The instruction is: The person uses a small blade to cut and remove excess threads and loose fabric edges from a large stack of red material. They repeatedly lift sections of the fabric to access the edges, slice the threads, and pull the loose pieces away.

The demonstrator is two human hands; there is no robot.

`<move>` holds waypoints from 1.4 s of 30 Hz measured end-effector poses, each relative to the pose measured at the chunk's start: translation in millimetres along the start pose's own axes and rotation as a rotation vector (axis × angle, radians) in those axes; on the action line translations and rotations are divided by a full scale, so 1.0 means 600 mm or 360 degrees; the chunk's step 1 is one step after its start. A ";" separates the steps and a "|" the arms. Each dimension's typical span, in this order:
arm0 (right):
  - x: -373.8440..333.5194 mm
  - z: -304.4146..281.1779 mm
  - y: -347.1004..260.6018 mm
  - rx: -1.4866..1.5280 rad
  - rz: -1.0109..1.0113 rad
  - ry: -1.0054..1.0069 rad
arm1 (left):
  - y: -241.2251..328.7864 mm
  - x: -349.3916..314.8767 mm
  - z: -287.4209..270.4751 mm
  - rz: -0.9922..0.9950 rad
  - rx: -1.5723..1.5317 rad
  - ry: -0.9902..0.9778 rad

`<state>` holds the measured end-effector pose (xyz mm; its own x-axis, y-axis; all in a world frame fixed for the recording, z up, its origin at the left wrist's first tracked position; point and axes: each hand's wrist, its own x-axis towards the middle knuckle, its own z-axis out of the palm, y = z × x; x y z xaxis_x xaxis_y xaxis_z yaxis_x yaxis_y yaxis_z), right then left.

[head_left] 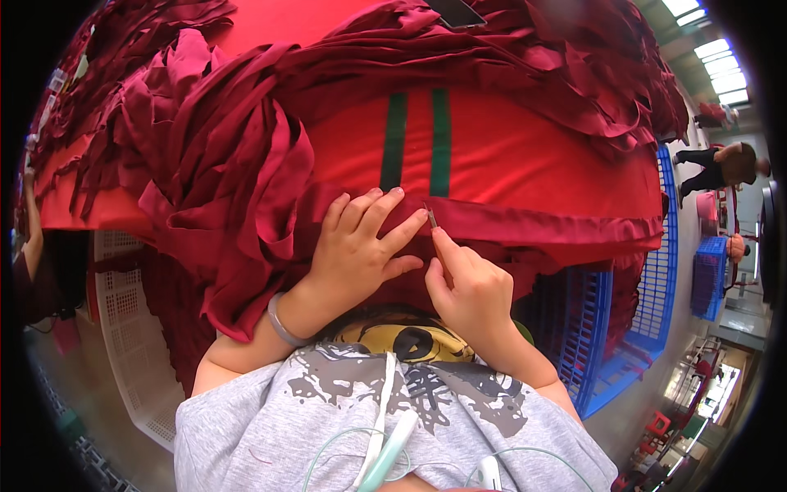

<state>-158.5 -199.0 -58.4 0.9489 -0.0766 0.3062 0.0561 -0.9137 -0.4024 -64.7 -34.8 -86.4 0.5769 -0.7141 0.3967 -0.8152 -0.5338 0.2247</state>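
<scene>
A long maroon fabric strip point(508, 223) lies along the near edge of a red-covered table. My left hand point(351, 246) rests on this strip with its fingers spread, holding nothing. Just to its right, my right hand point(474, 289) pinches a slim, pointed metal tool point(432, 218). The tool's tip is at the strip, close to my left index fingertip; most of its handle is hidden in my fingers, so its exact kind is unclear. Beyond my hands, two dark green bands point(441, 143) run across the red cloth point(344, 148).
Piled maroon strips point(238, 164) hang over the table's left front, and more lie across the back. A phone point(456, 13) sits at the far side. Below are a white crate point(131, 328) at left and a blue crate point(602, 344) at right. A person point(730, 164) is farther right.
</scene>
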 end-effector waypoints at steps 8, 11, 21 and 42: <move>0.037 0.008 0.026 0.0126 0.0131 0.0474 | 0.001 -0.001 -0.005 0.0008 -0.0011 -0.0007; 0.014 -0.003 0.003 0.0105 -0.0041 0.0168 | -0.008 -0.003 -0.008 -0.0037 -0.0147 -0.0030; 0.041 0.023 0.011 -0.0043 0.0030 0.0353 | -0.009 -0.005 -0.011 -0.0024 -0.0149 -0.0125; 0.010 0.048 0.003 0.0305 -0.0006 0.0258 | -0.009 -0.004 -0.008 -0.0058 -0.0255 -0.0038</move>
<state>-144.0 -189.5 -82.0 0.8871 -0.1508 0.4363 0.1319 -0.8229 -0.5527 -61.8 -27.8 -84.1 0.6056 -0.7073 0.3646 -0.7904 -0.4817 0.3785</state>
